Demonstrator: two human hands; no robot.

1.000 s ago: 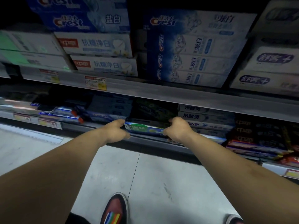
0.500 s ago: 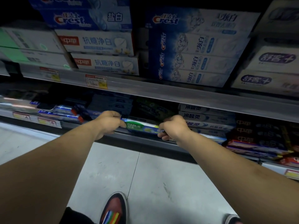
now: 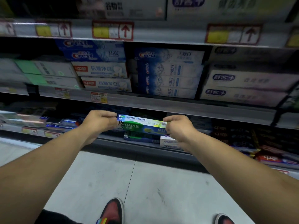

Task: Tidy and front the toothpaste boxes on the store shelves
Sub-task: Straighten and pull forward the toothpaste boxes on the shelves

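A green and blue Darlie toothpaste box is held level in front of the bottom shelf. My left hand pinches its left end and my right hand grips its right end. Below it another Darlie box lies on the bottom shelf. The middle shelf carries stacked Crest boxes and white boxes with red logos.
White and purple boxes fill the middle shelf's right side, green and white boxes its left. Dark and red boxes lie on the bottom shelf at right. Price tags line the shelf edges. Grey tiled floor and my shoes are below.
Both hands have lifted the Darlie box up off the bottom shelf's front edge. The camera has tilted upward, so a higher shelf with arrow tags now shows.
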